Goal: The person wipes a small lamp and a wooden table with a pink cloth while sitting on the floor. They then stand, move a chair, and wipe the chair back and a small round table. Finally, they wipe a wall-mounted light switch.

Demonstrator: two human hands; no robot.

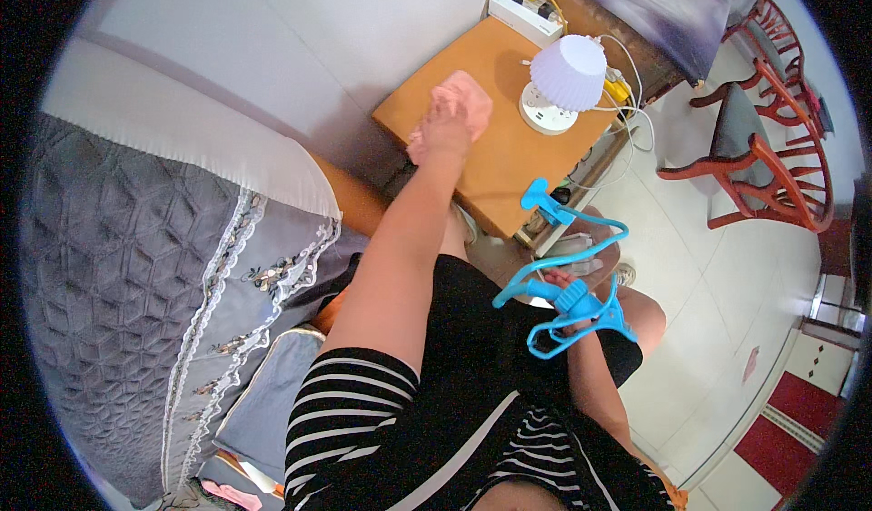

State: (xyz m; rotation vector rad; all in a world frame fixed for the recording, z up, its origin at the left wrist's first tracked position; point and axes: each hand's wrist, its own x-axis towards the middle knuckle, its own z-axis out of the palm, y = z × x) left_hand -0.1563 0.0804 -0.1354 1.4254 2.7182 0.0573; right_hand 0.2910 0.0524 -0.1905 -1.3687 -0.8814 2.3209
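My left hand [446, 128] presses a pink cloth [477, 105] onto the top of a wooden nightstand [501, 163], near its wall-side edge. Part of the cloth sticks out past my fingers on both sides. By my right thigh, my right hand [560, 279] is around a blue gooseneck clip holder [571, 298], which covers most of the palm. The holder's bent neck rises toward a blue clip [545, 201] at the nightstand's near corner; I cannot tell whether they touch. A table lamp [567, 78] with a pleated shade stands on the nightstand's right side.
A white power strip [524, 19] with plugs sits at the back of the nightstand. White cables [640, 112] hang off its right edge. A bed with a grey quilted cover [129, 272] lies to the left. Wooden chairs [763, 150] stand on the tiled floor [695, 293] to the right.
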